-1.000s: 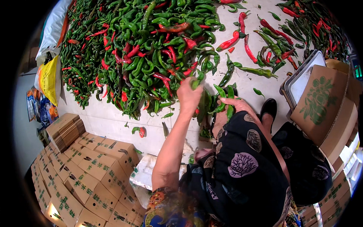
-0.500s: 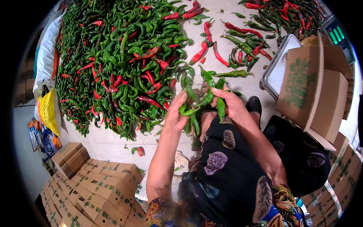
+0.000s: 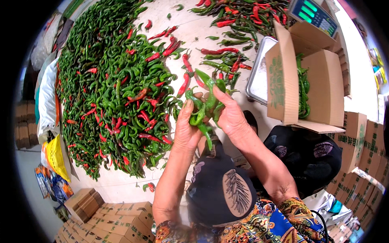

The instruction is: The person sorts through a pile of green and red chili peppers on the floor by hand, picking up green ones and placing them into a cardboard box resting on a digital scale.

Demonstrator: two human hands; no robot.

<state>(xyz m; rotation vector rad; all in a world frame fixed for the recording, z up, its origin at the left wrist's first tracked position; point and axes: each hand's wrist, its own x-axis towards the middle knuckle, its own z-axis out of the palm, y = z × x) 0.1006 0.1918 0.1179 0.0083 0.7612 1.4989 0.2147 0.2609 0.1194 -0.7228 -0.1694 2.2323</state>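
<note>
Evidently part done: cardboard box [image 3: 278, 87], two o'clock, with green peppers inside [image 3: 303, 87], depth of fill hidden. Left: large pepper heap [image 3: 117, 97] on floor [image 3: 190, 30], ten o'clock, mostly green, some red. At dial centre: bunch of green peppers [image 3: 211, 101], glossy, curved, tapering, held in the fingers of your left hand [image 3: 187, 128] and right hand [image 3: 233, 113].

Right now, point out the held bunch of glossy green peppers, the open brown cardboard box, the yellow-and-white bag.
Held bunch of glossy green peppers [image 3: 198, 117]: head view, on a lower curled pepper.
Open brown cardboard box [image 3: 325, 87]: head view, bare right-hand panel.
Yellow-and-white bag [image 3: 59, 158]: head view, yellow part.
</note>
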